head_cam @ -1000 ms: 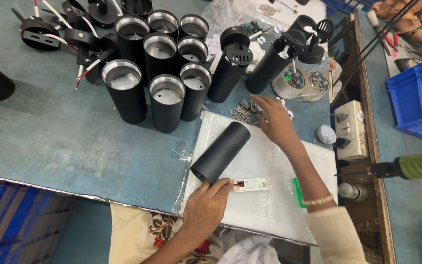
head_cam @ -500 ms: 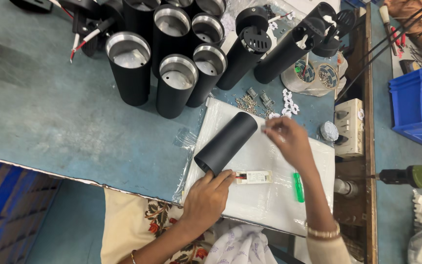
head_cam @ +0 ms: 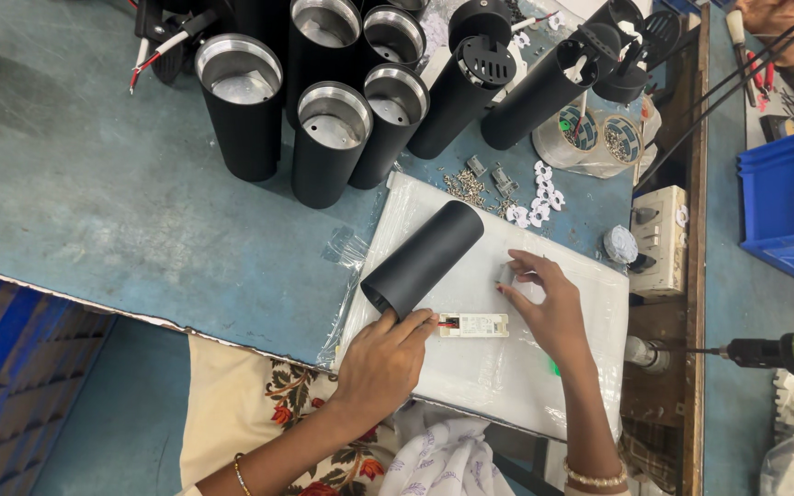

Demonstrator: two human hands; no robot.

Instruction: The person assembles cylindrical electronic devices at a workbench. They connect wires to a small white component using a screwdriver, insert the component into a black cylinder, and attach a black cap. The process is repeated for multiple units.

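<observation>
White mat (head_cam: 590, 386), white oblong module (head_cam: 473, 325)

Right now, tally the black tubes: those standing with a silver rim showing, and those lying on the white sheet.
Upright black tubes, silver rim showing: 5
Lying black tube on the white sheet: 1
Total: 6

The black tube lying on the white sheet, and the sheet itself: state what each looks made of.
Black tube: probably metal with a matte black coating; it shows an even, dull surface and a thin rigid rim at its open end. White sheet: likely foam or soft plastic under clear film, whose crinkled edges glint at the left.
</observation>
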